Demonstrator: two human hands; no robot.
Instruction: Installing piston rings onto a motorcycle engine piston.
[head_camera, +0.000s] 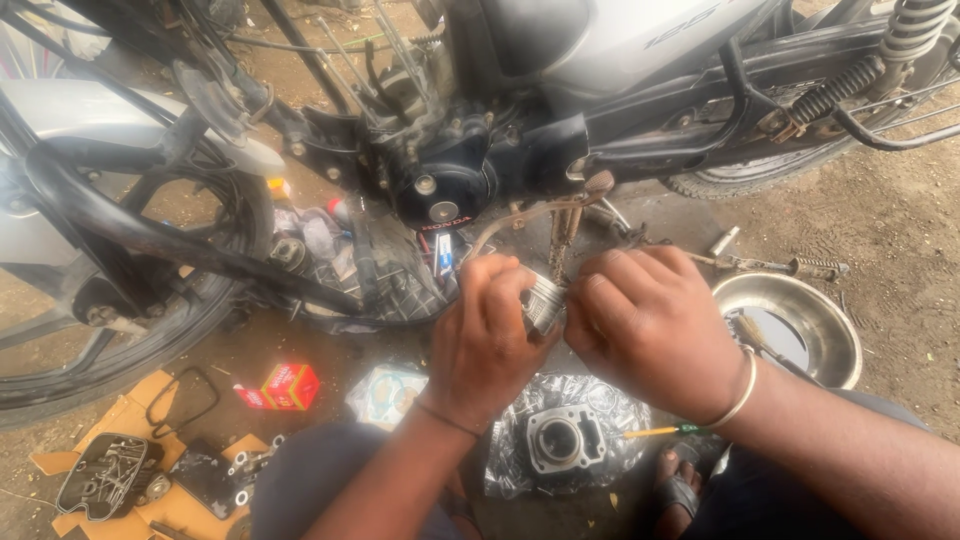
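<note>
My left hand (487, 335) grips a small silvery metal piston (543, 300) in front of a motorcycle engine (440, 185). My right hand (645, 320), with a metal bangle on its wrist, has its fingertips pressed on the piston's right side. Both hands meet at the middle of the view, above the ground. Below them a grey engine cylinder block (560, 440) lies on a crumpled clear plastic bag. Most of the piston is hidden by my fingers.
A steel bowl (835, 325) sits on the dirt at the right. A yellow-handled screwdriver (655, 432) lies beside the cylinder. A red box (290, 386), a black gasket and engine covers rest on cardboard (120, 420) at the left. A wheel (140, 300) stands at the left.
</note>
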